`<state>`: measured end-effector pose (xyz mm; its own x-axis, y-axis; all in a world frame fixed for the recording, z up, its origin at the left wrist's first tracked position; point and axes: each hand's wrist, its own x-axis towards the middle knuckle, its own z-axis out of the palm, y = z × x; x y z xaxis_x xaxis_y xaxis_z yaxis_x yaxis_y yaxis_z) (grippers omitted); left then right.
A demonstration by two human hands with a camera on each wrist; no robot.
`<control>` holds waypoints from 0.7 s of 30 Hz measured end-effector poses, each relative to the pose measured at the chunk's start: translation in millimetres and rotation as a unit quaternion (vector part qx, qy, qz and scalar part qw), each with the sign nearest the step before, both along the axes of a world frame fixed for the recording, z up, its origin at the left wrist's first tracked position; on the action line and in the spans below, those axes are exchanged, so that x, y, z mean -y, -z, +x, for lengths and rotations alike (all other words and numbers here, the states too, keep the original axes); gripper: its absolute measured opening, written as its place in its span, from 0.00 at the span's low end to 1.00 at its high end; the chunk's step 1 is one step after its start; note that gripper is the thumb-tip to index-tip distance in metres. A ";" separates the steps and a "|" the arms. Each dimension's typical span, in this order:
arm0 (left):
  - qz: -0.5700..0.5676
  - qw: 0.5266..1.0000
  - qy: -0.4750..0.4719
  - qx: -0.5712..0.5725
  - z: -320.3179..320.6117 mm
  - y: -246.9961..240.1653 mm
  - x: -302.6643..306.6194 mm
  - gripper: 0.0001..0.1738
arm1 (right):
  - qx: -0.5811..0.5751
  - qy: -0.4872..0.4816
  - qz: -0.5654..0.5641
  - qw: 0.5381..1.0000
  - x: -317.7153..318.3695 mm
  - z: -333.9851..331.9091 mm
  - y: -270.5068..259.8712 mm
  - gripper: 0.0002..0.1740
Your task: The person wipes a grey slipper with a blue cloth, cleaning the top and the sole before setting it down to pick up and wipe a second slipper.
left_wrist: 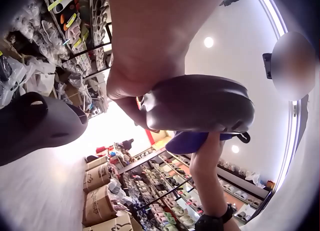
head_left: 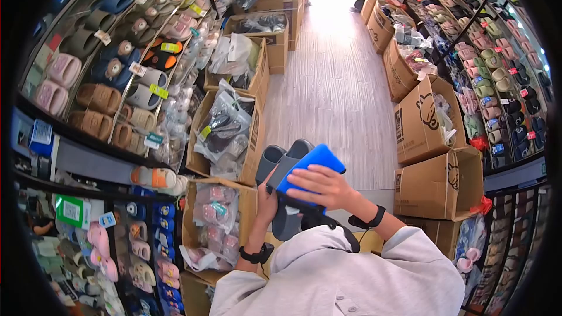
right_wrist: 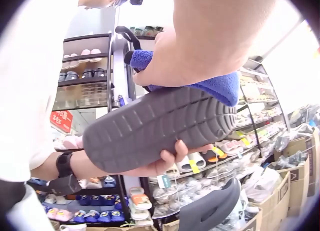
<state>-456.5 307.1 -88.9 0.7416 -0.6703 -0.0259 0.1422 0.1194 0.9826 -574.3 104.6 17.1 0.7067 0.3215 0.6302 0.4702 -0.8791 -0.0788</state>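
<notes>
Dark grey, ridge-soled slipper point(right_wrist: 160, 126) is gripped by my left hand point(head_left: 266, 202), whose fingertips point(right_wrist: 181, 148) curl over its sole edge in the right wrist view. Over the slipper my right hand point(head_left: 322, 186) holds a blue fuzzy cleaning pad point(right_wrist: 220, 88) with a black loop point(right_wrist: 128, 35). Its fingers lie across the pad in the head view, and its thumb side is at the pad's edge. A second dark grey slipper point(left_wrist: 40, 123) appears lower and farther forward; what supports it is hidden.
Cardboard boxes point(head_left: 430, 120) of bagged footwear line both sides of a wood-look aisle floor point(head_left: 328, 93). Shelves of slippers point(head_left: 96, 102) rise at left and right. An open box of pink bagged pairs point(head_left: 216, 216) stands by my left arm.
</notes>
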 end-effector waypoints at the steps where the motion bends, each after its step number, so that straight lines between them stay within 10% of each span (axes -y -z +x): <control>1: -0.007 1.000 0.003 -0.003 8.4 0.6 12.1 0.27 | -0.003 0.025 0.022 0.999 12.5 3.4 -2.6 0.28; 6: -0.012 0.999 0.033 0.024 32.1 -11.3 52.9 0.25 | 0.007 0.126 0.164 0.978 70.0 25.8 -4.9 0.35; 21: 0.032 0.999 0.014 0.008 80.8 17.4 147.2 0.23 | 0.005 0.113 0.114 0.987 121.1 56.5 -13.4 0.36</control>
<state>-375.7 159.9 -106.3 0.7229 -0.6886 -0.0574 0.1281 0.0519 0.9904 -517.9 -16.5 30.5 0.7372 0.0049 0.6756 0.2656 -0.9216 -0.2830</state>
